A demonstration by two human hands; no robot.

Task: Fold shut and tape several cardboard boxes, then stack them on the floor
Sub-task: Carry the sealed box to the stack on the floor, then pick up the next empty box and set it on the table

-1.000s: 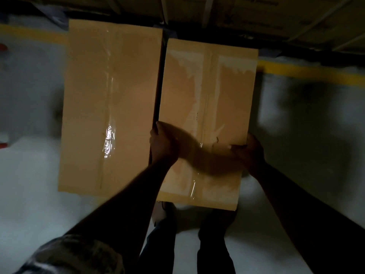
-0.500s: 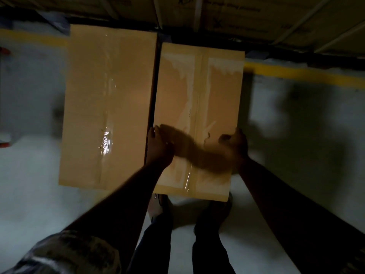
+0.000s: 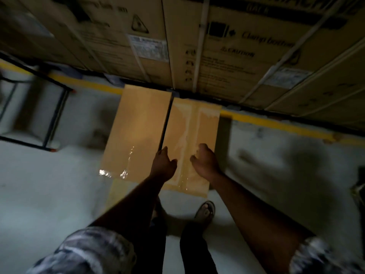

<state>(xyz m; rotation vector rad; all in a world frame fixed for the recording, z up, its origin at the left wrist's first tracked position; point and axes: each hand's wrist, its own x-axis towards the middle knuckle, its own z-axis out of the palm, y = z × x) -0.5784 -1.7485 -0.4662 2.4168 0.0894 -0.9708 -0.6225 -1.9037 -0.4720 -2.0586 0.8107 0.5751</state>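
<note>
Two taped-shut cardboard boxes stand side by side on the floor. The left box (image 3: 136,131) has shiny clear tape down its middle. The right box (image 3: 199,125) shows wide tape strips along its centre seam. My left hand (image 3: 163,165) hovers over the near left edge of the right box, fingers loosely curled and holding nothing. My right hand (image 3: 205,162) hangs over the same box's near right part, fingers loosely curled, also holding nothing. Whether either hand touches the box top I cannot tell.
Large printed, strapped cartons (image 3: 227,46) form a wall right behind the two boxes. A yellow floor line (image 3: 276,125) runs under them. A black metal frame (image 3: 49,119) stands at the left. My sandalled feet (image 3: 205,210) are just in front of the boxes.
Both hands have let go of the right box's sides and come up over its top. The view has pulled back and up, so the boxes look smaller and the cartons fill the top.
</note>
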